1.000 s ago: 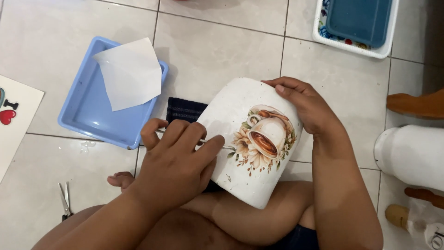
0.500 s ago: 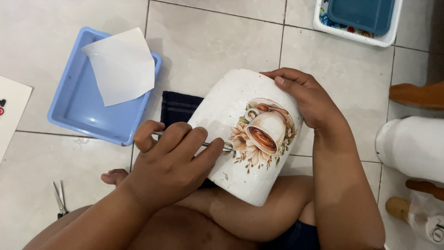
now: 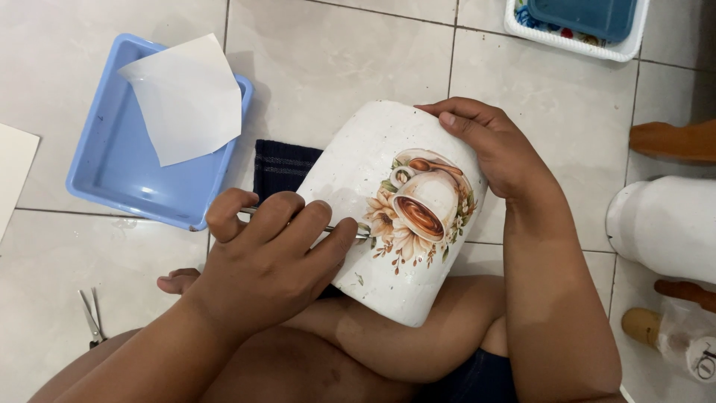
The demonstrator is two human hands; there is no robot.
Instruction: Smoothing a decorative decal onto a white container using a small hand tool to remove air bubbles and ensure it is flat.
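A white rounded pot (image 3: 358, 179) lies tilted on my lap, bearing a picture of a brown coffee cup with flowers (image 3: 419, 209). My right hand (image 3: 492, 149) grips the pot's upper right edge and steadies it. My left hand (image 3: 272, 257) is closed around a thin metal tool (image 3: 347, 232). The tool's tip touches the left edge of the picture. A dark blue cloth (image 3: 280, 168) lies under the pot.
A light blue tray (image 3: 112, 172) with a white sheet of paper (image 3: 183, 97) sits on the tiled floor at the left. Small scissors (image 3: 91, 317) lie lower left. A white basket with a blue lid (image 3: 578, 30) is top right; a white jug (image 3: 664, 224) stands right.
The view has shifted slightly, so everything sits a little higher and further left. Both hands keep their hold; the tool tip stays at the picture's left edge.
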